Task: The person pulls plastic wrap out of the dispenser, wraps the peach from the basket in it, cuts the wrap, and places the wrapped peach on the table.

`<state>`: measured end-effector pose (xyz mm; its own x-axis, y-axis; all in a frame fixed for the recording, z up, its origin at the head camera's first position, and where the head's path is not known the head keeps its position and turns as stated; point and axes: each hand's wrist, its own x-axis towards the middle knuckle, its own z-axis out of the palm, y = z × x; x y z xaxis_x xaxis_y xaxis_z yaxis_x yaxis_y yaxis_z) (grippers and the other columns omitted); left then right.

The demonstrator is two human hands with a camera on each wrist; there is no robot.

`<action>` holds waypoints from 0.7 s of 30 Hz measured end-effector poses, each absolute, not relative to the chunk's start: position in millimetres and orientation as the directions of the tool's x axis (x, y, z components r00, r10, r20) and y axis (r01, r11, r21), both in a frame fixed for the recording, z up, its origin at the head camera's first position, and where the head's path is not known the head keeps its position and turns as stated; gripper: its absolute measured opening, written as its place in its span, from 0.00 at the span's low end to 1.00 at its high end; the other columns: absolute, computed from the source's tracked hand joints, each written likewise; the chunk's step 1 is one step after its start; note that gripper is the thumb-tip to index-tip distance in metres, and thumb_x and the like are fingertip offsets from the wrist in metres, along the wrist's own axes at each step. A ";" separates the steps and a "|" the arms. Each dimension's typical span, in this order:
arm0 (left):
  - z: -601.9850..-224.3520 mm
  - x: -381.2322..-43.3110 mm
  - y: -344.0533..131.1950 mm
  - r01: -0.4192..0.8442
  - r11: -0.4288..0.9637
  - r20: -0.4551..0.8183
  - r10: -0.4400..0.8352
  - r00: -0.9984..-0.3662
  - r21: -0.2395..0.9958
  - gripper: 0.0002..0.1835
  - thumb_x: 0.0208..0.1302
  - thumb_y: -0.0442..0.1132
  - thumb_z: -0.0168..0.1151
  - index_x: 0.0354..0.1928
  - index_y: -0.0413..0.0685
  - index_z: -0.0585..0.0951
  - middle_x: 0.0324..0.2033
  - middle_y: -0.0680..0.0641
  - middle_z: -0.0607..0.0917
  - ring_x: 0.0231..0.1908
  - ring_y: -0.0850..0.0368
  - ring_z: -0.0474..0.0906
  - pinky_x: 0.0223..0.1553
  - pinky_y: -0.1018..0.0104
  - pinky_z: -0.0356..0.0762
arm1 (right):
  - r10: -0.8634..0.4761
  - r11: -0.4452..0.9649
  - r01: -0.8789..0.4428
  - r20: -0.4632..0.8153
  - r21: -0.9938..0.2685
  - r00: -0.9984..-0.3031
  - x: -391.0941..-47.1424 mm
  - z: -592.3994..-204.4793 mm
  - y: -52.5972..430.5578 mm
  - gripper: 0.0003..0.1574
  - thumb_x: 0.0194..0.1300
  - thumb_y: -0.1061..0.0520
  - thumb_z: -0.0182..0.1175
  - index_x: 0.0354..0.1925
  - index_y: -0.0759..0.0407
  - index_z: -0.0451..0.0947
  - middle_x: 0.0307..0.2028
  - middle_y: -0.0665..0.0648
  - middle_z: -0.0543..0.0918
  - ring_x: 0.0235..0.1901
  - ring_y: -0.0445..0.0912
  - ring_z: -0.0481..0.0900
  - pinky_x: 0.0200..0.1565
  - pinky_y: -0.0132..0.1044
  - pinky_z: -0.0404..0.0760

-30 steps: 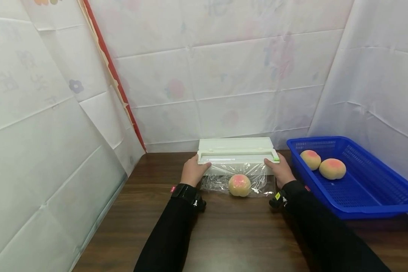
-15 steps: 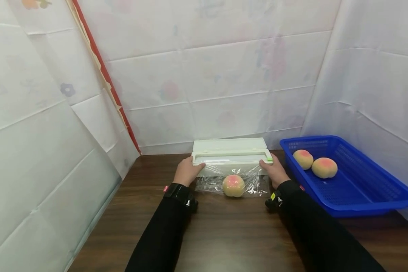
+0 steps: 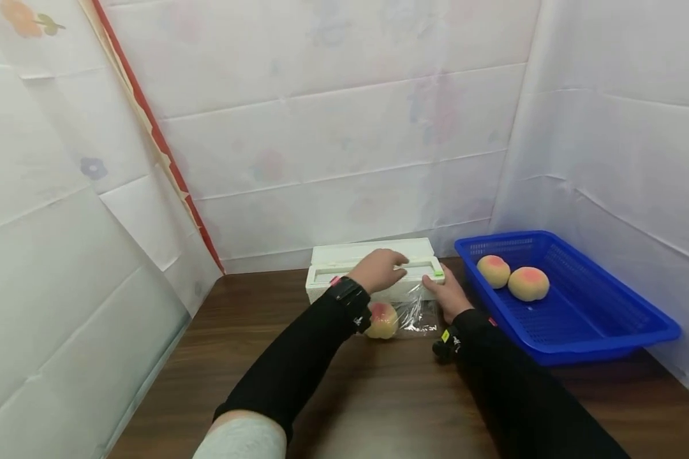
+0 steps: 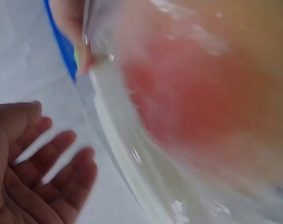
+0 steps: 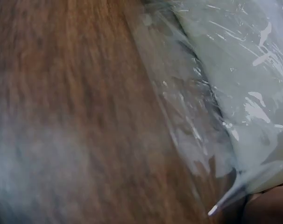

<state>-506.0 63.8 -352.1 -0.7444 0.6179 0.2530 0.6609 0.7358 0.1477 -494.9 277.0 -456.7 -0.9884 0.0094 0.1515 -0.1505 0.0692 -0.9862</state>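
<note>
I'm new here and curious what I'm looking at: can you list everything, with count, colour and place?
Table: one, brown, across the lower view.
Sheeting: unclear count, white, around the table.
Strip: one, red, on the left sheeting.
Basket: one, blue, at the table's right.
Box: one, white, lid open, table's back.
Tab: one, green, box's right end.
Film: one piece, clear, from box's front.
Peaches: three, yellow-pink; two in the basket, one before the box under film.
Wrist cameras: two, black, one per wrist.
Sleeves: two, black, on the forearms.
Cloth: one piece, pale grey, left elbow.
Left hand: one, bare, above the box.
Right hand: one, bare, gripping the box's right end.
</note>
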 end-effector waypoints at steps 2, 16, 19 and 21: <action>-349.6 -511.4 87.2 0.727 0.680 0.223 0.698 -0.681 0.093 0.18 0.79 0.44 0.61 0.66 0.50 0.84 0.61 0.50 0.88 0.63 0.54 0.84 0.67 0.61 0.78 | -0.012 0.057 -0.186 0.185 -0.981 -0.983 -496.4 -457.9 276.0 0.41 0.83 0.54 0.55 0.84 0.58 0.50 0.75 0.66 0.67 0.62 0.44 0.71 0.62 0.29 0.70; -371.5 -530.1 184.0 0.801 0.559 -0.022 0.817 -0.576 -0.216 0.12 0.79 0.40 0.61 0.54 0.61 0.90 0.52 0.56 0.90 0.51 0.60 0.85 0.56 0.67 0.81 | -0.092 -0.006 -0.163 0.163 -0.987 -0.982 -473.3 -461.8 294.6 0.44 0.86 0.53 0.50 0.87 0.44 0.40 0.83 0.58 0.53 0.78 0.53 0.57 0.79 0.50 0.60; -371.7 -532.5 178.1 0.788 0.580 0.058 0.811 -0.582 -0.209 0.12 0.78 0.39 0.63 0.53 0.62 0.91 0.49 0.57 0.91 0.48 0.61 0.86 0.53 0.68 0.82 | -0.091 -0.023 -0.152 0.153 -0.988 -0.984 -477.7 -460.7 290.2 0.45 0.85 0.57 0.50 0.87 0.51 0.39 0.85 0.61 0.47 0.83 0.59 0.47 0.82 0.56 0.52; -371.4 -532.3 173.4 0.780 0.589 0.101 0.807 -0.582 -0.209 0.10 0.78 0.39 0.63 0.47 0.62 0.91 0.43 0.58 0.90 0.42 0.63 0.84 0.48 0.70 0.80 | -0.084 -0.044 -0.141 0.144 -0.989 -0.986 -481.1 -461.4 286.6 0.43 0.85 0.58 0.50 0.86 0.52 0.41 0.85 0.61 0.48 0.83 0.58 0.48 0.82 0.54 0.52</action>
